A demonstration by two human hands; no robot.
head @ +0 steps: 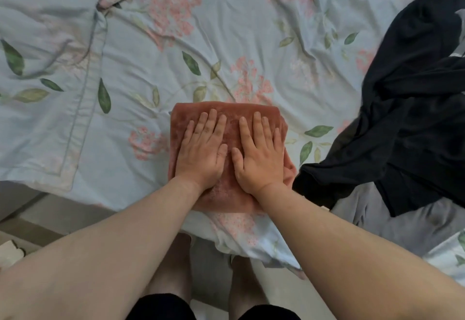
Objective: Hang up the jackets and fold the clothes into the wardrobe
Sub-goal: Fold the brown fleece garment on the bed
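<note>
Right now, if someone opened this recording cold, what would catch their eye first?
Most striking are the two hands pressed flat, side by side, on a folded rust-pink garment at the near edge of the bed: left hand, right hand, fingers straight. Around it spreads a rumpled pale blue floral bedsheet. To the right lies a heap of black clothing, unfolded, its near corner close beside the folded piece.

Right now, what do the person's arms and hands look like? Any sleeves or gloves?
No sleeves and no gloves. The left arm and right arm are bare as far as the picture shows. The left hand and right hand wear no rings, and neither wrist has a watch or bracelet.
</note>
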